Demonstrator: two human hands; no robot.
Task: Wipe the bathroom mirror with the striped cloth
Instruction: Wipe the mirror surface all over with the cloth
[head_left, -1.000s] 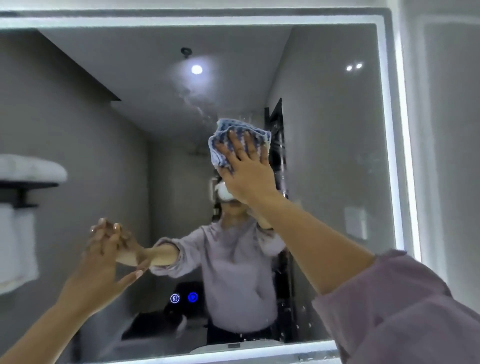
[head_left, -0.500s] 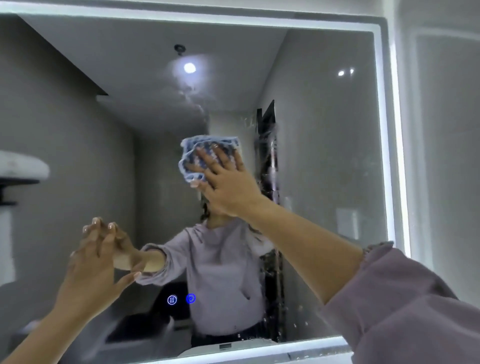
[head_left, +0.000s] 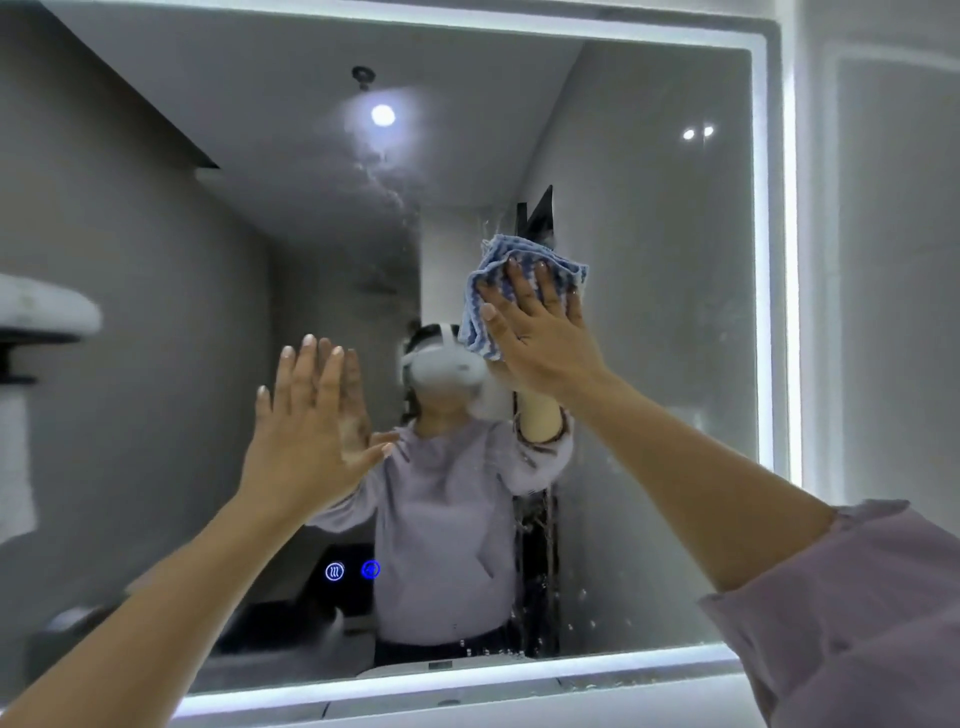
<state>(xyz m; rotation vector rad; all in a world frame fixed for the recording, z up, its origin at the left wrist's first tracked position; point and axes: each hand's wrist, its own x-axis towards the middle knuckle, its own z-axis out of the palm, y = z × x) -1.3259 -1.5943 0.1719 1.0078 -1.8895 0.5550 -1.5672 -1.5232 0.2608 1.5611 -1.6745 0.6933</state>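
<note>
The bathroom mirror (head_left: 649, 322) with a lit white border fills the view. My right hand (head_left: 540, 332) presses the blue-and-white striped cloth (head_left: 519, 260) flat against the glass, a little right of centre, fingers straight and spread. The cloth is bunched, showing above and left of my fingers. My left hand (head_left: 306, 421) is raised with straight fingers, palm towards the glass at centre left; I cannot tell whether it touches. Water streaks and droplets mark the glass above the cloth and near the lower edge.
Two glowing blue touch buttons (head_left: 353, 570) sit low on the mirror. A shelf with white towels (head_left: 41, 312) shows at the left edge. The lit frame (head_left: 774, 260) and a grey wall bound the right side. A white ledge (head_left: 467, 701) runs below.
My right hand has carried the cloth to the right, from left of centre to right of centre. My left hand has risen and moved right, its fingers straightened.
</note>
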